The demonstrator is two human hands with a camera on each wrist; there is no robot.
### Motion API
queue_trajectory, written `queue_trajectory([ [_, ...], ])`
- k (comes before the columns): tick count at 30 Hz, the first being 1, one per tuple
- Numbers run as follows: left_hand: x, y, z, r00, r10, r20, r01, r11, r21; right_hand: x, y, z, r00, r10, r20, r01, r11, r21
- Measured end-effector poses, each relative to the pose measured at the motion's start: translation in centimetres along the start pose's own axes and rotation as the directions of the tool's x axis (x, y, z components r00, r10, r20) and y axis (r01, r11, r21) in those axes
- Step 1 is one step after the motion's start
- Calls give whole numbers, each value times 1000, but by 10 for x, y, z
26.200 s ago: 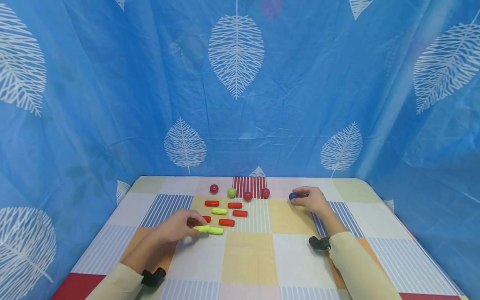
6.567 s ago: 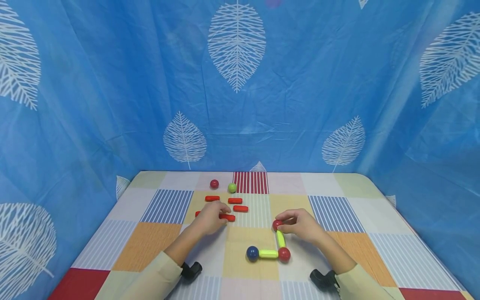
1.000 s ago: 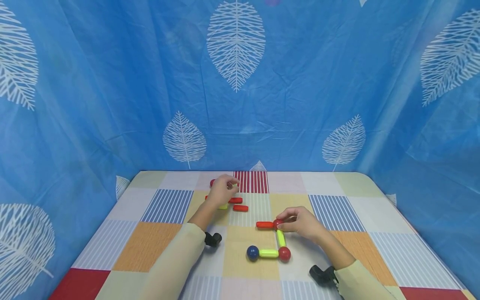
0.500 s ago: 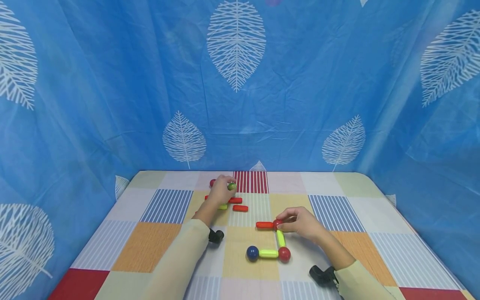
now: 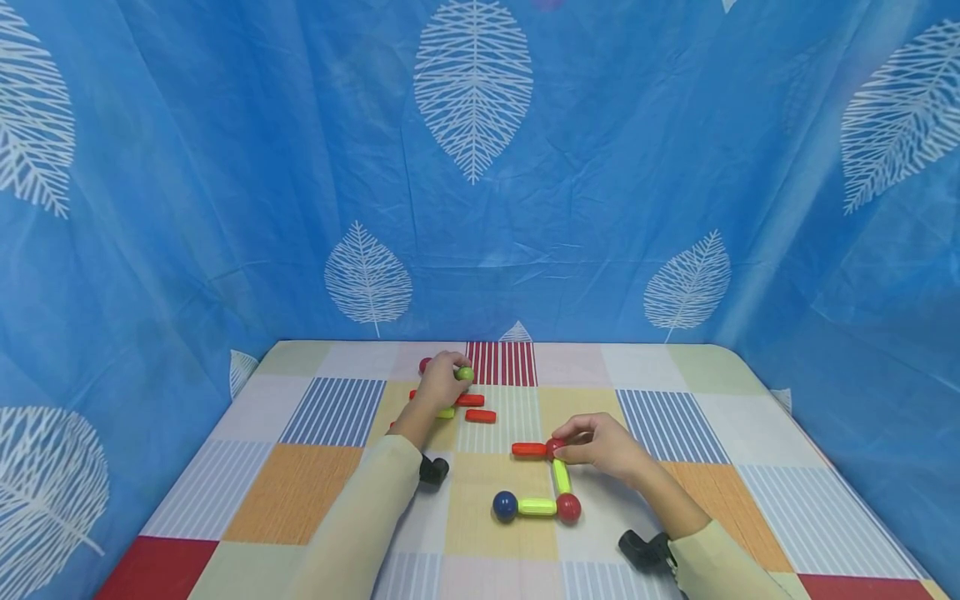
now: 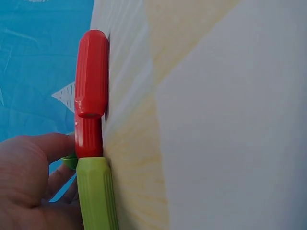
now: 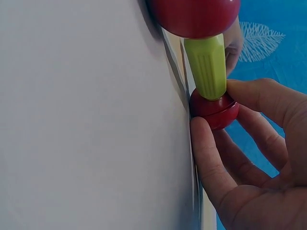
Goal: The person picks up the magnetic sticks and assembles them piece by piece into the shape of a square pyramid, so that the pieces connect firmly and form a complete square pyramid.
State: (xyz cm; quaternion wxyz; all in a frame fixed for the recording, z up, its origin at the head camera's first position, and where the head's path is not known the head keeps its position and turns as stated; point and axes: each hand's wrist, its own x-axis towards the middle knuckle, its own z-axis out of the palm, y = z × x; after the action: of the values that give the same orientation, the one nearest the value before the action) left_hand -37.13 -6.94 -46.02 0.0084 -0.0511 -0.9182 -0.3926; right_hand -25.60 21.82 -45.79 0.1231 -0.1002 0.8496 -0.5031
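Observation:
At the back of the table my left hand [image 5: 442, 382] pinches a green ball [image 5: 465, 374]; in the left wrist view the ball [image 6: 70, 161] is mostly hidden behind rods. My right hand [image 5: 602, 447] grips a red ball [image 5: 553, 449] between thumb and fingers. A red rod [image 5: 529, 450] touches that ball on its left, and a yellow-green rod [image 5: 562, 478] runs from it to a nearer red ball [image 5: 569, 508]. Another yellow-green rod [image 5: 537, 507] links this one to a blue ball [image 5: 506, 507]. In the right wrist view the gripped ball [image 7: 216, 114] rests against the rod's end.
Around my left hand lie a red ball [image 5: 425, 365], a yellow-green rod [image 5: 447, 412] and several red rods, one of them [image 5: 481, 417] to its right. Some are partly covered by the hand and arm. A blue curtain [image 5: 585, 208] stands behind the checked table.
Over the last second my left hand has closed on the green ball, with the wrist shifting slightly right. The right hand and the joined pieces have stayed in place.

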Motion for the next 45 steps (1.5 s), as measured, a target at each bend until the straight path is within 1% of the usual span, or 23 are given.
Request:
queue_trajectory([
  [3, 0, -1, 0, 1000, 5, 5, -5, 1000, -10, -1, -1, 0, 1000, -17, 11, 17, 1000, 24],
  [6, 0, -2, -1, 1000, 3, 9, -2, 1000, -31, -1, -1, 0, 1000, -22, 11, 22, 999, 24],
  [11, -2, -3, -6, 1000, -2, 12, 3, 993, -116, 1, -1, 0, 1000, -11, 11, 11, 1000, 10],
  [15, -5, -1, -9, 1000, 14, 19, -11, 989, -144, 2, 0, 0, 1000, -1, 8, 1, 1000, -1],
  [17, -8, 1, -10, 999, 35, 23, -31, 988, -149, 2, 0, 0, 1000, 3, 4, -3, 1000, -1],
  [19, -12, 4, -11, 998, 49, 31, -44, 987, -154, 2, 0, 0, 1000, 3, 4, -3, 1000, -1],
  [23, -27, 11, -9, 994, 74, 77, -56, 976, -209, 0, -1, 0, 1000, -3, 6, 3, 1000, 3],
  [26, -39, 15, -6, 989, 93, 116, -63, 968, -242, -1, -2, 0, 1000, 7, 3, -7, 1000, 1],
  [29, -48, 17, -5, 983, 112, 148, -72, 966, -247, -1, -3, -1, 1000, 12, 3, -12, 1000, -4],
  [35, -59, 13, -4, 971, 125, 202, -66, 960, -274, -1, -4, 0, 1000, -5, 18, 5, 1000, 26],
  [40, -67, 9, -3, 959, 175, 224, -109, 954, -278, -2, -2, -1, 1000, -1, 29, -1, 998, 57],
  [43, -73, 9, -2, 950, 188, 249, -116, 954, -277, -2, -2, -1, 999, -15, 32, 13, 998, 60],
  [45, -76, 9, -1, 947, 183, 263, -109, 956, -271, -2, -1, -1, 999, -25, 35, 22, 998, 61],
])
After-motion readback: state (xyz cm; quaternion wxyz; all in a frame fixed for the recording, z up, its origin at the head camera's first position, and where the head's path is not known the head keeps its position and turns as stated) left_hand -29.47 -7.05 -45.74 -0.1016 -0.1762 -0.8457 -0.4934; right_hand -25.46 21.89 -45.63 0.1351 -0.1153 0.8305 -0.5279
